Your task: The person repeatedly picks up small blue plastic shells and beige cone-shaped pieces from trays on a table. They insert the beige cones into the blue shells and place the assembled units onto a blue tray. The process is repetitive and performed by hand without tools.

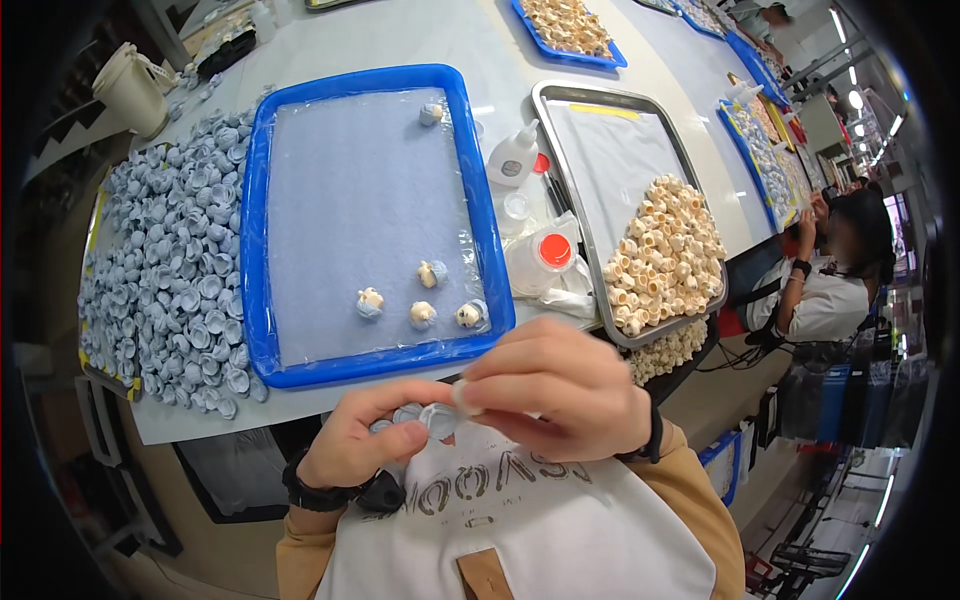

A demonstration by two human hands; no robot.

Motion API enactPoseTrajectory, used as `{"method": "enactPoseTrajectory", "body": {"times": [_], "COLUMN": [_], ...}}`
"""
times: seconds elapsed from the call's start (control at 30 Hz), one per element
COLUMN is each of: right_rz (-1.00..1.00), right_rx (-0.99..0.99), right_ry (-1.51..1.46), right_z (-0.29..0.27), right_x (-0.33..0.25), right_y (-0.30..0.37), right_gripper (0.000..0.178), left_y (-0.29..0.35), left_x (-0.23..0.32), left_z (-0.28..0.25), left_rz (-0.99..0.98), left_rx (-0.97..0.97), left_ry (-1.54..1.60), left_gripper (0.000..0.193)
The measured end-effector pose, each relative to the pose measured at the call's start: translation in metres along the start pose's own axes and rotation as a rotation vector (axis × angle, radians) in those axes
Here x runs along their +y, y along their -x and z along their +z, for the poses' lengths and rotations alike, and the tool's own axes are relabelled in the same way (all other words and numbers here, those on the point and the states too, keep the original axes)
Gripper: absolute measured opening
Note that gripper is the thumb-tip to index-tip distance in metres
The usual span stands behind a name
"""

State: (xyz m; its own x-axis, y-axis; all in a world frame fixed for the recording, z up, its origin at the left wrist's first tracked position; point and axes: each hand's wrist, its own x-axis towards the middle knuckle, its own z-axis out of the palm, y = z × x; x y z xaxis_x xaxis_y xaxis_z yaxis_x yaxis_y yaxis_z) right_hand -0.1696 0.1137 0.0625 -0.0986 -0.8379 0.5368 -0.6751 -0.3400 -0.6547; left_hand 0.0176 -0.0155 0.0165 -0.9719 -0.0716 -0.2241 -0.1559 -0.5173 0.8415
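Just on my side of the film-lined blue plastic tray (257, 230), my left hand (360, 430) pinches a grey-blue, cup-shaped shell (437, 420) between thumb and fingers, more like it tucked behind. My right hand (565, 385) pinches a small cream piece (462, 397) right by the shell's rim. Fingers hide most of it; can't tell if the two touch. To do this well, I'd say: light grip so the thin shell doesn't flex, line up the edges before any pressure, push straight, fingertips clear of mating edges. Five small round cream-and-grey-blue pieces (369, 304) sit on the tray. Loose grey-blue shells (190, 260) heaped left on the white bench (380, 35); hollow cream pieces (660, 250) right, in the rectangular steel tray (580, 86).
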Motion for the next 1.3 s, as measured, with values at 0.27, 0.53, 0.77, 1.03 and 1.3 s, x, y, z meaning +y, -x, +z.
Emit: {"method": "enactPoseTrajectory", "body": {"times": [0.27, 0.53, 0.77, 1.03, 1.3], "right_rz": [0.389, 0.341, 0.375, 0.385, 0.139], "right_rx": [0.116, 0.036, 0.037, 0.095, -0.013], "right_ry": [0.455, 0.508, 0.515, 0.506, -0.095], "right_z": [-0.052, -0.045, -0.045, -0.044, -0.011], "right_x": [0.038, 0.049, 0.052, 0.047, 0.004], "right_y": [0.002, -0.002, 0.002, 0.011, -0.002], "right_gripper": [0.017, 0.015, 0.016, 0.016, 0.031], "left_y": [-0.001, 0.0, -0.002, -0.007, -0.021], "left_x": [-0.009, -0.015, -0.011, -0.011, -0.009], "left_z": [-0.003, -0.009, -0.007, -0.002, 0.013], "left_rz": [0.164, 0.224, 0.216, 0.24, 0.425], "left_rx": [0.203, 0.231, 0.215, 0.317, 0.381], "left_ry": [0.068, 0.033, 0.101, 0.064, -0.249], "left_gripper": [0.045, 0.043, 0.042, 0.043, 0.032]}}
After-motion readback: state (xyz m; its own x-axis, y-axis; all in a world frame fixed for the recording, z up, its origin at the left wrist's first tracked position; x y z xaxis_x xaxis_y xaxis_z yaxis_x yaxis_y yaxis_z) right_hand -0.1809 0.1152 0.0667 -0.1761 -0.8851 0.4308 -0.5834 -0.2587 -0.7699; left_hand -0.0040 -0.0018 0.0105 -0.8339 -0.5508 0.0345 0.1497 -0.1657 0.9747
